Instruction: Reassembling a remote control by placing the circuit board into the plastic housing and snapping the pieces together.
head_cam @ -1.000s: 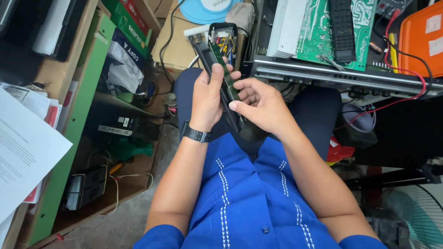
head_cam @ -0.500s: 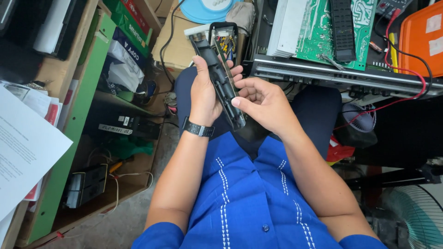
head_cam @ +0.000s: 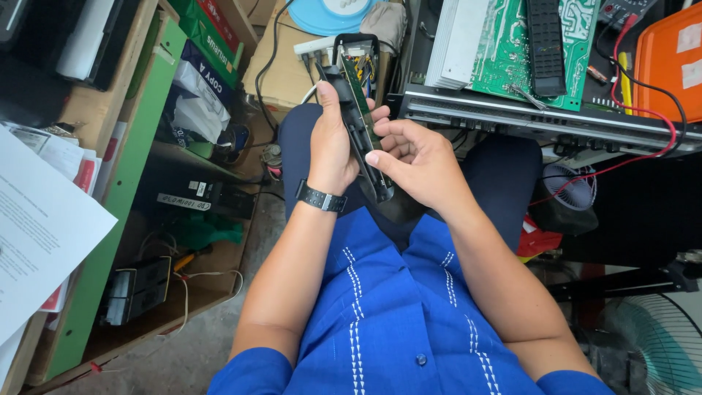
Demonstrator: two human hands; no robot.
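Our left hand (head_cam: 333,143) and right hand (head_cam: 417,162) gripped an opened black remote control (head_cam: 360,121) over our lap, cluttered workbench edge (head_cam: 512,121) ahead, green circuit board (head_cam: 504,51) on it, wooden shelf (head_cam: 95,110) at left.

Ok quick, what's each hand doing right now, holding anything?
Left hand: closed around the long black remote casing with its green circuit board showing.
Right hand: partly curled, fingertips on the same casing's lower part, steadying it.
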